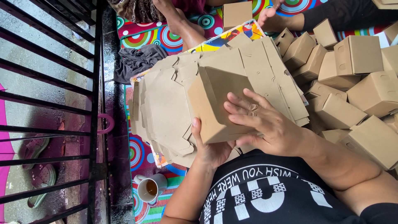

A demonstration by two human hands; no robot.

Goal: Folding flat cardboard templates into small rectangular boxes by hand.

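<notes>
Both my hands hold one brown cardboard box (215, 97), partly folded and tilted, just in front of my chest. My left hand (209, 149) grips its lower near edge from below, thumb up along the side. My right hand (265, 124) lies over its right face with the fingers spread on the cardboard. Under the box lies a stack of flat cardboard blanks (166, 112) of the same brown.
A pile of folded brown boxes (356, 83) fills the right side. A mug (149, 188) with a brown drink stands near my left elbow on a colourful mat (143, 153). Black railing (97, 103) runs along the left. Another person's foot (188, 29) and a hand (269, 16) are at the top.
</notes>
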